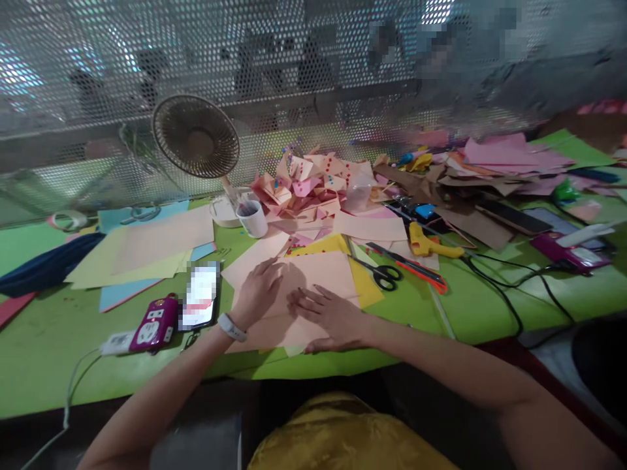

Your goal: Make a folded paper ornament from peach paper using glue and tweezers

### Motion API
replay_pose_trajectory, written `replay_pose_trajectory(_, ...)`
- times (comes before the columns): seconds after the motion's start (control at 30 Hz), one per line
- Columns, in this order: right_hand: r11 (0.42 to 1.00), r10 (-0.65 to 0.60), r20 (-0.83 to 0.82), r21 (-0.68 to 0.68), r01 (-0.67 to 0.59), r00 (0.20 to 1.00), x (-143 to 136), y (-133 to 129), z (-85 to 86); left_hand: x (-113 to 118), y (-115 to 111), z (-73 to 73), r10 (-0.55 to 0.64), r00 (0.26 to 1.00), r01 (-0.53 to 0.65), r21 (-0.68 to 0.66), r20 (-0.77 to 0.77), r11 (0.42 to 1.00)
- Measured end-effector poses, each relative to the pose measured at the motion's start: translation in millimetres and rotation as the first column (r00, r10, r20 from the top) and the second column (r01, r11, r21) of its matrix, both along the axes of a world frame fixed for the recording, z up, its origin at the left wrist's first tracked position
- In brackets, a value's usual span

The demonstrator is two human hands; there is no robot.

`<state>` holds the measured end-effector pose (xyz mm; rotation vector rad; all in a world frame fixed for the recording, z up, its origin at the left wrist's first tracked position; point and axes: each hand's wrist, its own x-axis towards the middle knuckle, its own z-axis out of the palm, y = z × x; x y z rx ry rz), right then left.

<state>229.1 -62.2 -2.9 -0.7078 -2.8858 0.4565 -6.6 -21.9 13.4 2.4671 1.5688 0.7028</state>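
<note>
Sheets of peach paper point(328, 271) lie in front of me at the table's near edge, with yellow paper point(367, 281) showing from under them. My left hand point(257, 290) rests on the left part of the peach paper, fingers stretched out, a white band on the wrist. Flat on the same paper, my right hand point(330, 316) has its fingers spread and points left. Neither hand grips anything. Just right of the paper lie black-handled scissors point(386, 275), their blades reaching over the yellow sheet. An orange-and-black cutter knife point(411, 264) is beside them.
A lit phone point(200, 294) and a purple power strip point(155, 323) lie left. Behind stand a white cup point(253, 219), a fan point(196, 137) and a heap of paper scraps point(308, 186). A yellow glue gun point(431, 245) trails black cords at right. Perforated metal point(294, 78) closes the back.
</note>
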Motion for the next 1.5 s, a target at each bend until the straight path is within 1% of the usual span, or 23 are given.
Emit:
replay_pose_trajectory(0.1,1.0,-0.01,-0.002,0.018,0.01,1.0,0,-1,-1.4,10,-20,-8.9,-0.083,0.996,0.085,0.024,-0.042,0.996)
replay_pose_trajectory(0.17,1.0,-0.013,0.002,0.024,0.013,1.0,0,-1,-1.3,16,-26,-19.0,-0.1,0.993,0.1,0.001,-0.065,0.995)
replay_pose_trajectory(0.27,1.0,-0.019,0.029,0.019,0.019,0.999,-1,-1,0.6,21,-28,-32.0,-0.086,0.99,0.082,-0.044,-0.109,0.996)
replay_pose_trajectory(0.4,0.999,-0.029,0.049,0.017,0.028,0.998,-2,-2,3.3,21,-26,-38.8,-0.122,0.967,0.119,-0.025,-0.226,0.993)
replay_pose_trajectory(0.6,1.0,-0.017,0.022,0.015,0.017,1.0,-1,-1,2.4,16,-27,-38.5,-0.148,0.941,0.157,0.005,-0.304,0.988)
replay_pose_trajectory(0.77,1.0,-0.012,0.022,0.01,0.011,1.0,-2,-1,0.6,16,-29,-33.2,-0.166,0.934,0.174,-0.003,-0.317,0.985)
replay_pose_trajectory(0.87,0.999,-0.038,0.006,-0.01,0.038,0.999,3,-2,0.5,17,-30,-30.8,-0.158,0.937,0.167,0.004,-0.313,0.986)
replay_pose_trajectory(0.93,0.996,-0.082,0.002,-0.019,0.082,0.997,13,-5,0.3,18,-30,-29.7,-0.149,0.938,0.158,0.003,-0.314,0.987)
replay_pose_trajectory(1.03,0.985,-0.172,0.021,-0.003,0.172,0.985,35,-11,-1.3,19,-30,-28.2,-0.145,0.938,0.149,-0.01,-0.316,0.989)
replay_pose_trajectory(1.2,0.947,-0.318,0.062,0.067,0.314,0.946,81,-23,-7.5,21,-29,-27.2,-0.14,0.94,0.139,-0.026,-0.312,0.99)
replay_pose_trajectory(1.3,0.926,-0.368,0.08,0.114,0.359,0.926,100,-29,-6.1,21,-29,-27.3,-0.136,0.943,0.137,-0.02,-0.304,0.99)
replay_pose_trajectory(1.37,0.914,-0.39,0.064,0.151,0.377,0.919,100,-31,0.7,22,-30,-27.1,-0.135,0.944,0.138,-0.011,-0.301,0.99)
replay_pose_trajectory(1.4,0.909,-0.392,0.045,0.17,0.38,0.919,95,-31,5.4,23,-30,-26.8,-0.135,0.944,0.14,-0.005,-0.302,0.99)
replay_pose_trajectory(1.47,0.917,-0.357,0.003,0.192,0.35,0.934,79,-28,15.2,24,-32,-26.2,-0.128,0.944,0.138,0.012,-0.305,0.99)
replay_pose_trajectory(1.5,0.932,-0.314,-0.01,0.187,0.31,0.949,68,-25,19.0,24,-32,-25.8,-0.123,0.944,0.137,0.023,-0.306,0.99)
